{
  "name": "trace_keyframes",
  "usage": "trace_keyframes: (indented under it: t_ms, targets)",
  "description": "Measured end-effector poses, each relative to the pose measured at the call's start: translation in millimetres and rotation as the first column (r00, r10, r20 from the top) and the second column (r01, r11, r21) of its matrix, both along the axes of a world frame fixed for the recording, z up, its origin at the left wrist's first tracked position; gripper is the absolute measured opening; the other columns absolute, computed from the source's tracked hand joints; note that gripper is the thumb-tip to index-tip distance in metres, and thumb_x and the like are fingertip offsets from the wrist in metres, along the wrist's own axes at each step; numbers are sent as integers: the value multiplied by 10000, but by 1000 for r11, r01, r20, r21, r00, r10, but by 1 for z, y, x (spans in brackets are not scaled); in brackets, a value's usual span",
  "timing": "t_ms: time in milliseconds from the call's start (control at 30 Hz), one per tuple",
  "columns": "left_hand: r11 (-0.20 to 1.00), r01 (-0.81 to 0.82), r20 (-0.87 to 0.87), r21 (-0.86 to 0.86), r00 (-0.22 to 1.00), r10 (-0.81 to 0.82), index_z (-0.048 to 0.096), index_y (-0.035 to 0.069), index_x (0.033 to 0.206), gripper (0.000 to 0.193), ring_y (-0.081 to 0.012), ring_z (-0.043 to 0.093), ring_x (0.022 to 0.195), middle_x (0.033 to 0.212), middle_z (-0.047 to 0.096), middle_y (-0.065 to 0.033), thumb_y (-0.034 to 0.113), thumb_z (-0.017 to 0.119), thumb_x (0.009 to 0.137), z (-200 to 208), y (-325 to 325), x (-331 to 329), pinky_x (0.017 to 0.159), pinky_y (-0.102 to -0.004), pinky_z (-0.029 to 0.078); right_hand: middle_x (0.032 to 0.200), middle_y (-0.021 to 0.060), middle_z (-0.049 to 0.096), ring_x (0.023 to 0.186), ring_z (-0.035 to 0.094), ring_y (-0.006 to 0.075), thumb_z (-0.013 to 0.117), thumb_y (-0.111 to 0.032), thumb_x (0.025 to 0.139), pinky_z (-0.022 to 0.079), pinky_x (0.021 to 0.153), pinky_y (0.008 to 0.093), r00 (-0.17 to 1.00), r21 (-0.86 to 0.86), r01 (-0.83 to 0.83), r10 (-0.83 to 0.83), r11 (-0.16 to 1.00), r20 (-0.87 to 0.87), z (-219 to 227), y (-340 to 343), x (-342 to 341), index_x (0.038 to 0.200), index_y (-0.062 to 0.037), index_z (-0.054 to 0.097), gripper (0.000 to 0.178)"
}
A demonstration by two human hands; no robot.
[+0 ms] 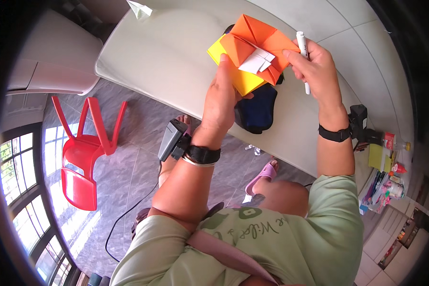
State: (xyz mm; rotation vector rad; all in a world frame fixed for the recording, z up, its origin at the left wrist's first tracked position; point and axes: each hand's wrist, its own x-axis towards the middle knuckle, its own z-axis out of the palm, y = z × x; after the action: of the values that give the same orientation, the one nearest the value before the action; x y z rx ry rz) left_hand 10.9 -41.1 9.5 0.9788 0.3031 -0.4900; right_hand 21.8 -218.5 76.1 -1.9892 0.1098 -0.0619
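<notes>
L hand (222,97) pinches orange paper (260,40) w/ yellow sheet (240,76); R hand (317,66) closed round pen (302,45), over table (176,57) edge.

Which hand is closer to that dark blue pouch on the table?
Left. The left hand holds the folded paper right beside the pouch, its heel at the pouch's edge. The right hand holds a white marker, farther off.

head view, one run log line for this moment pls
left hand: holds folded orange paper | right hand: grips white marker, touches paper | under paper: yellow sheet | white table
</notes>
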Motion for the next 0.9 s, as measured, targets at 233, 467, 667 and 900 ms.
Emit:
trace_keyframes:
  t_ms: [233, 467, 667, 900]
  targets:
    - [999, -21, 117, -49, 993, 26, 500, 42, 1184, 688, -143, 574, 803, 986, 602, -77, 632, 286, 903, 6, 2, 1, 679, -279, 484, 579, -56, 478, 529, 381, 30, 638, -161, 783, 325, 474, 213, 995, -205, 14, 6, 979, 98, -7, 5, -3, 799, -17, 597, 150]
    - [985, 63, 221, 161, 970, -98, 489, 45, 1203, 607, -114, 568, 797, 1012, 592, -55, 568, 378, 915, 9, -1, 0, 682, -237, 468, 583, 37, 494, 547, 424, 85, 657, -167, 785, 394, 511, 265, 984, -241, -65, 102, 968, 146, -10, 21, -12, 817, -4, 581, 182]
    - [997, -60, 32, -56, 998, 62, 498, 31, 1154, 430, -156, 609, 926, 1049, 588, -77, 401, 456, 939, -1, 1, 1, 762, -271, 501, 610, 32, 529, 531, 478, 98, 695, -272, 800, 407, 499, 266, 993, -108, -109, 112, 988, 22, -13, 12, -8, 883, -18, 613, 279]
    - [998, -62, -10, 18, 998, 62, 515, 49, 1135, 411, -147, 602, 870, 1031, 590, -62, 405, 460, 936, -2, 1, 2, 696, -274, 487, 853, 116, 616, 731, 595, 230, 699, -372, 744, 478, 667, 315, 980, -630, 150, -29, 762, 197, -78, -59, 47, 969, -21, 622, 423]
